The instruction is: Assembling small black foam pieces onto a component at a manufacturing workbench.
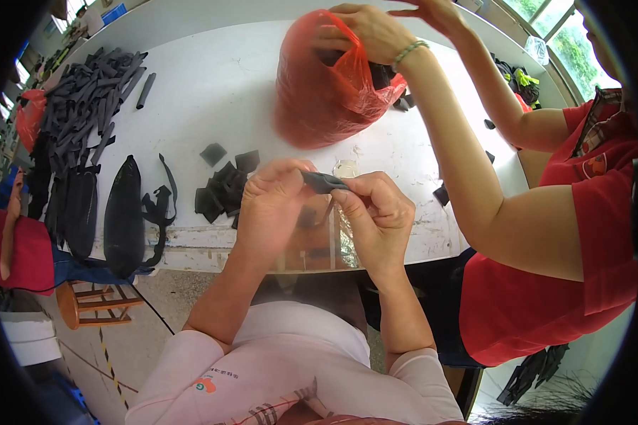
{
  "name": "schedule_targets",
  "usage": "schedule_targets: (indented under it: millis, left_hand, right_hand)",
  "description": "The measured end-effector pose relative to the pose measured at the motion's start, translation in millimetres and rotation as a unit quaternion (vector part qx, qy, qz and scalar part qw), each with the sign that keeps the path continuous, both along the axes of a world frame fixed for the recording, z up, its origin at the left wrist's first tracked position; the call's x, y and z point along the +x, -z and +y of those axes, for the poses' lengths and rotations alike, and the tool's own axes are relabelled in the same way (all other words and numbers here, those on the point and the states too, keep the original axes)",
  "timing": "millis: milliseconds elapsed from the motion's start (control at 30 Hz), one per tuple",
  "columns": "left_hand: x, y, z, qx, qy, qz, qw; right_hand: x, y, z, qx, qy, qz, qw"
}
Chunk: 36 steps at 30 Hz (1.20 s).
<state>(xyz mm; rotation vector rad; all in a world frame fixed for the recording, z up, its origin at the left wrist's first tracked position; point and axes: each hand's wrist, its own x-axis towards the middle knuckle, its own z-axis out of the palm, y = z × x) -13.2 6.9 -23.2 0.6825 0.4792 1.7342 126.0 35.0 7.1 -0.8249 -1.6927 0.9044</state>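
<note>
Between my two hands, above the near edge of the white table, is a small folded piece of dark fabric [324, 183]. My left hand [271, 185] pinches its left end. The thumb and fingers of my right hand [379, 212] grip its right end. Just left of my hands lies a loose pile of small dark square pieces [221, 190]. Beyond my hands stands a red plastic bag [312, 99] with dark contents. A co-worker's hand [376, 32], with a beaded bracelet on the wrist, reaches into its top.
The co-worker's forearm [454, 134] crosses the table's right side. A heap of dark strips [92, 99] lies at the far left. Nearer are a long black padded piece [125, 212] and a black strap [164, 205]. A wooden stool [96, 304] stands on the floor.
</note>
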Motion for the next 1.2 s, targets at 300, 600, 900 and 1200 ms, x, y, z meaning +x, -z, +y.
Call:
schedule_targets:
  millis: [300, 600, 900, 1200]
  left_hand:
    - [-4, 7, -4, -0.037, -0.067, 0.129, 0.989]
    - [-163, 85, 51, -0.423, -0.311, 0.698, 0.487]
    - [-183, 104, 36, -0.235, -0.317, 0.637, 0.662]
    - [-27, 21, -48, -0.162, 0.013, 0.316, 0.935]
  right_hand:
    - [-4, 22, -1, 0.030, -0.010, 0.036, 0.999]
    - [22, 32, 29, -0.390, 0.024, 0.338, 0.856]
    - [-2, 70, -46, -0.437, -0.119, 0.036, 0.891]
    - [-29, 69, -37, -0.429, -0.134, 0.173, 0.877]
